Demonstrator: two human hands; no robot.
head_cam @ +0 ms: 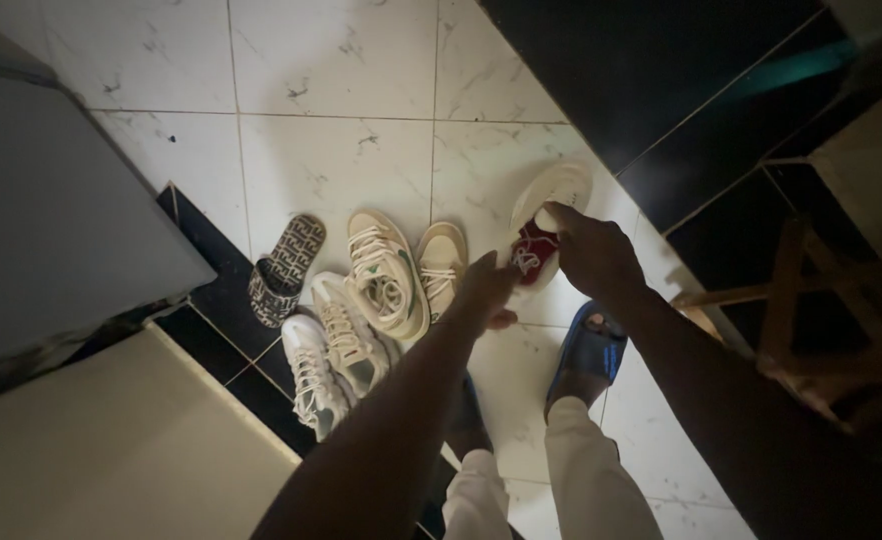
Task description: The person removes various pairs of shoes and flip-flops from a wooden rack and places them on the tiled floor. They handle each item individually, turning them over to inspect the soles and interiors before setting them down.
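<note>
Red-and-white sneaker (539,232), centre-right of frame, sole up on white tile floor (341,170). Right hand (593,255) pinches its edge; left hand (481,290) reaches, fingers together, grip unclear. Likely light, stiff-soled; hold by sole rim.

Dim white marble floor tiles (341,60), wooden stool (811,320) at right.

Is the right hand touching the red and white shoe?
Touching. The head view shows the right hand with its fingertips on the red and white shoe, which is tilted on its side on the floor.
</note>
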